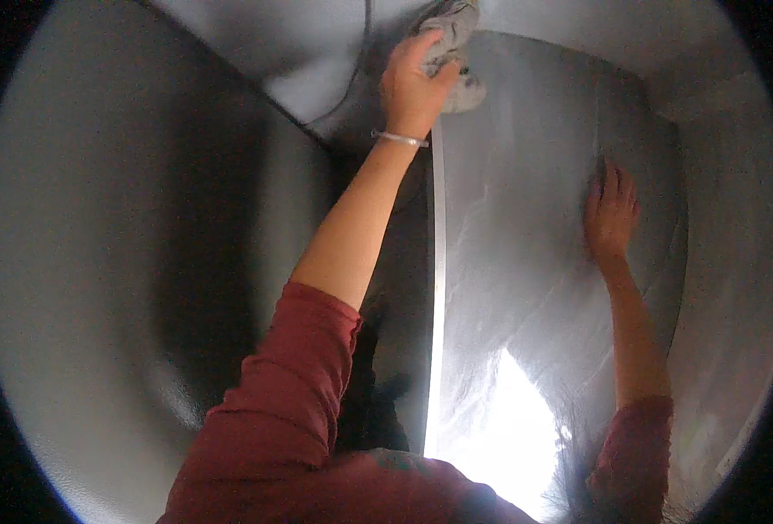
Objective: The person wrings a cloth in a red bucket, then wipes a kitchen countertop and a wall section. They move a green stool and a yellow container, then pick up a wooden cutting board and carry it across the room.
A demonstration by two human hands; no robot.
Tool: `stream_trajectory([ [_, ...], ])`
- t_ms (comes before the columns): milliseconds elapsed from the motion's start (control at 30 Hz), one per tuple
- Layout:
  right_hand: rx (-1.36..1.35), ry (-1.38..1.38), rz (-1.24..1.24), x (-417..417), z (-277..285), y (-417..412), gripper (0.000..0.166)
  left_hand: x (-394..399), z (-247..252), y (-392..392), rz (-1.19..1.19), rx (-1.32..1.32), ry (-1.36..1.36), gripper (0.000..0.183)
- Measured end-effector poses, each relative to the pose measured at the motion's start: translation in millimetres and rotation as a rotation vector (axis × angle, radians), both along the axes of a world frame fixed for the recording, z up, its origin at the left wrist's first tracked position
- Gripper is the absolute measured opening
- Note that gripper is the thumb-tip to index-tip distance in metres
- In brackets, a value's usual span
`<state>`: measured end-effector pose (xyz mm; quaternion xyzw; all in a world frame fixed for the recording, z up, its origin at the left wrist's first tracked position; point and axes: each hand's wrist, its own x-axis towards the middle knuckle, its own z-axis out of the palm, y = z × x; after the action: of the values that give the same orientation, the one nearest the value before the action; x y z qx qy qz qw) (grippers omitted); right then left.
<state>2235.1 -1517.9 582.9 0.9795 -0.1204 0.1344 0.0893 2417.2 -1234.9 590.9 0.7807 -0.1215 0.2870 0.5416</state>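
Note:
My left hand (413, 82) reaches far forward and grips a crumpled, pale grey cloth (464, 95) with dark marks. The cloth lies over the far corner of a glossy grey countertop (524, 196), which has pale vein-like streaks. A clear band (399, 138) circles my left wrist. Further right, my right hand (611, 213) rests palm down on the countertop, fingers stretched forward, with nothing seen in it. What lies under its palm is hidden.
A large grey textured panel (98, 229) stands on the left. Between it and the countertop's pale straight edge (437, 262) runs a dark gap (406, 262). Behind are a white wall (321, 33) and a thin dark cord (365, 39). Bright glare (514, 432) covers the near countertop.

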Motion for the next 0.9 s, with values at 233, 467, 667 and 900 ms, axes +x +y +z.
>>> stream_trajectory([
  [233,0.162,-0.033,-0.027,16,20,6,0.044,-124,6,11,-0.109,0.057,0.159,0.04],
  [467,0.676,-0.534,0.023,18,63,-58,0.039,-232,48,-49,-0.484,-0.177,0.488,0.038],
  [667,0.967,-0.42,-0.335,-281,62,116,0.023,-198,88,-30,-0.467,-0.344,0.118,0.039],
  [900,1.096,-0.665,-0.882,-482,91,195,0.016,0,62,-184,-0.369,0.787,0.05,0.035],
])
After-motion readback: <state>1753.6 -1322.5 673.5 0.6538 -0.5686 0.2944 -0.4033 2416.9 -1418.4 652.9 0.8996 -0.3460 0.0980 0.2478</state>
